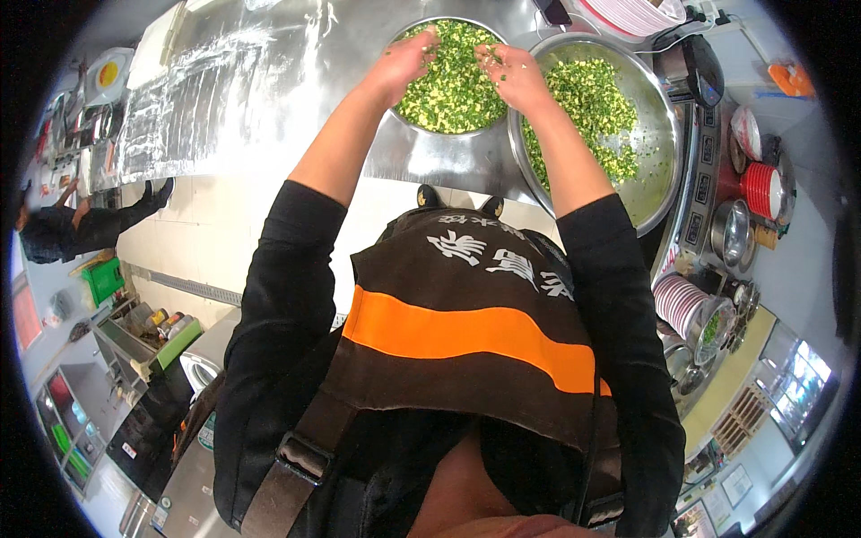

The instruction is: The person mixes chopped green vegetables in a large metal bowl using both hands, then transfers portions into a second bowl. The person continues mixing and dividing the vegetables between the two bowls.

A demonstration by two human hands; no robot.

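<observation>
A round metal bowl (447, 130) stands on the steel worktop, filled with chopped greens and pale yellow bits (454, 84). Over its left side is my left hand (408, 62), with fingers slightly bent towards the middle. My right hand (512, 72) hovers by the right rim, fingers apart, and scraps of green and yellow cling to it. Neither hand visibly grips anything. To the right, partly behind my right forearm, sits a larger steel basin (662, 181) with more of the same chopped mix (592, 101) heaped mostly on its left side.
The steel worktop (255, 87) stretches left, streaked with shine. A phone (554, 11) and a black appliance (687, 69) lie beyond the basin. Stacked red bowls (760, 190) and plates (679, 304) line the right side. Another person (60, 232) stands far left.
</observation>
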